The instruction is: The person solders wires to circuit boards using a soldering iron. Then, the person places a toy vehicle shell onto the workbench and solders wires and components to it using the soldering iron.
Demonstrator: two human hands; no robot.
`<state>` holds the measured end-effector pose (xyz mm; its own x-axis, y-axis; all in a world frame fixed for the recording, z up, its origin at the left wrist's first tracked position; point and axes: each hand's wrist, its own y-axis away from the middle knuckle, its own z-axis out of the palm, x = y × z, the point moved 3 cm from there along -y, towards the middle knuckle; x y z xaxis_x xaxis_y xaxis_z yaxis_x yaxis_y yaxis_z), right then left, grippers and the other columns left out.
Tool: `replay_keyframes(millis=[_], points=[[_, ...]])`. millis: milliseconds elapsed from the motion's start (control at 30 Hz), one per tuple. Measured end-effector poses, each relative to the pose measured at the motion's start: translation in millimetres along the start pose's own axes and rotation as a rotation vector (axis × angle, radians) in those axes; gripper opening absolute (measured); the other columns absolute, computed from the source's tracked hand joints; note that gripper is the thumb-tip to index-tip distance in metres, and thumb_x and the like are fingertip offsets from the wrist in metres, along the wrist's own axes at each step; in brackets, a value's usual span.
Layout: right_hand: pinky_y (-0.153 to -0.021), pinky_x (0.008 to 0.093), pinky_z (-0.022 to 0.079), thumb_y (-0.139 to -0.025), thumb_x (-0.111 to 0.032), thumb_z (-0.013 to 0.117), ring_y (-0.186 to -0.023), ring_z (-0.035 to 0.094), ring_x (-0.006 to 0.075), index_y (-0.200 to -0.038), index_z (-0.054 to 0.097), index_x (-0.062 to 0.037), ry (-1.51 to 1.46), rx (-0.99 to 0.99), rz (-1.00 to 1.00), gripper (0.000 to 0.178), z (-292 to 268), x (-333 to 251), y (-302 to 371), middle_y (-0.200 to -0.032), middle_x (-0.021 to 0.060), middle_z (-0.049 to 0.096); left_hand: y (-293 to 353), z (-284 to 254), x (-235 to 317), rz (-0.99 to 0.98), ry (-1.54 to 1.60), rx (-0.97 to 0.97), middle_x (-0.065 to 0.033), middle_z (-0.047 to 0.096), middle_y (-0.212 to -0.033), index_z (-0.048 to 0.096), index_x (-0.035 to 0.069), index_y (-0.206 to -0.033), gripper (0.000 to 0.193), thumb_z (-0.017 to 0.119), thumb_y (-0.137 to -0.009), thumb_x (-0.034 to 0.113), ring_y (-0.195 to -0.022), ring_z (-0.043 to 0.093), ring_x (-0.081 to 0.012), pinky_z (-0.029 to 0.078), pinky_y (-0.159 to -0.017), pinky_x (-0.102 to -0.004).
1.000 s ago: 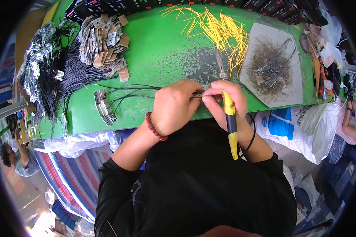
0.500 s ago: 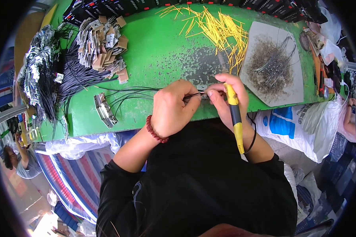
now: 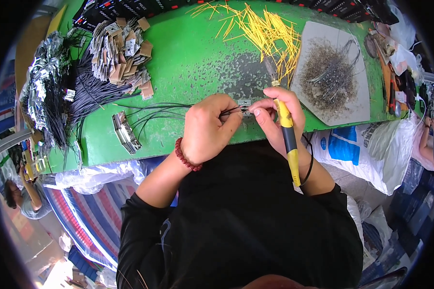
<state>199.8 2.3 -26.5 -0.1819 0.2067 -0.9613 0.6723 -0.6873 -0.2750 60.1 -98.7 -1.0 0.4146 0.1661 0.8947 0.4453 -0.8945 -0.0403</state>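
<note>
My left hand (image 3: 208, 127), with a red bead bracelet at the wrist, is closed in a pinch on thin black wires (image 3: 171, 105) that trail left over the green table (image 3: 188, 58). My right hand (image 3: 285, 115) has a yellow-and-black soldering iron (image 3: 287, 132) lodged between thumb and forefinger. Its tip points away from me, toward some thin yellow strands. The right fingertips meet close to the wire ends, beside a small silver plate (image 3: 244, 103) that lies between the hands. Whether those fingertips also grip a wire is too small to tell.
Left of my hands lies a stack of metal pieces (image 3: 125, 133). Beyond it are heaped small boards (image 3: 120, 53) and bundled black wires (image 3: 89, 89). Yellow strands (image 3: 270, 31) lie at the back. A grey board (image 3: 311, 36) with dark debris is right. Black boxes line the far edge.
My left hand has drawn slightly left, and more of the silver plate shows between the hands. The soldering iron stays in my right hand, almost unmoved.
</note>
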Motion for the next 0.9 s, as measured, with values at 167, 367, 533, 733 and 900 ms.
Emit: replay_keyframes(millis=[167, 367, 533, 733, 900], points=[[-0.066, 0.0251, 0.055, -0.085, 0.006, 0.065, -0.083, 0.07, 0.0159, -0.117, 0.054, -0.0012, 0.032, -0.001, -0.01, 0.035, -0.7, -1.3, 3.0, -0.095, 0.0098, 0.065, 0.8, 2.6, -1.4, 0.047, 0.031, 0.004, -0.0053, 0.058, -0.069, 0.061, -0.004, -0.08, 0.006, 0.067, -0.079, -0.002, -0.061, 0.052, -0.0089, 0.042, -0.055, -0.0234], [-0.068, 0.0261, 0.056, -0.085, 0.006, 0.065, -0.084, 0.071, 0.0174, -0.118, 0.053, -0.0002, -0.006, -0.018, 0.035, 0.035, 0.9, 0.3, -2.1, -0.103, 0.0105, 0.062, 1.3, 2.2, 1.4, 0.01, 0.01, 0.005, -0.0129, 0.062, -0.074, 0.061, 0.0, -0.079, 0.008, 0.068, -0.076, 0.003, -0.066, 0.063, -0.0278, 0.05, -0.059, -0.0346], [-0.069, 0.0266, 0.057, -0.086, 0.006, 0.064, -0.085, 0.071, 0.0181, -0.117, 0.053, 0.0005, -0.015, -0.002, 0.011, 0.034, -3.8, -1.3, -0.1, -0.102, 0.0114, 0.062, 2.0, 1.8, 1.6, 0.025, -0.01, 0.007, -0.0128, 0.062, -0.073, 0.062, 0.0, -0.078, 0.007, 0.068, -0.076, 0.003, -0.066, 0.063, -0.028, 0.05, -0.059, -0.0346], [-0.07, 0.0277, 0.057, -0.085, 0.008, 0.063, -0.087, 0.071, 0.0204, -0.117, 0.054, 0.0012, 0.024, -0.027, -0.023, 0.033, -2.1, -3.2, 1.4, -0.104, 0.0109, 0.062, 2.4, 1.9, 1.2, 0.022, 0.019, 0.009, -0.0127, 0.062, -0.072, 0.061, 0.001, -0.078, 0.007, 0.068, -0.076, 0.003, -0.065, 0.062, -0.0283, 0.049, -0.058, -0.0352], [-0.065, 0.0241, 0.051, -0.087, 0.003, 0.064, -0.086, 0.07, 0.0183, -0.118, 0.051, -0.0005, 0.049, -0.048, -0.025, 0.034, 1.7, -4.1, -1.3, -0.099, 0.0091, 0.063, 4.6, 2.7, -0.4, 0.047, -0.008, -0.003, -0.0119, 0.062, -0.073, 0.061, 0.001, -0.079, 0.007, 0.068, -0.076, 0.003, -0.066, 0.062, -0.0283, 0.049, -0.058, -0.0354]])
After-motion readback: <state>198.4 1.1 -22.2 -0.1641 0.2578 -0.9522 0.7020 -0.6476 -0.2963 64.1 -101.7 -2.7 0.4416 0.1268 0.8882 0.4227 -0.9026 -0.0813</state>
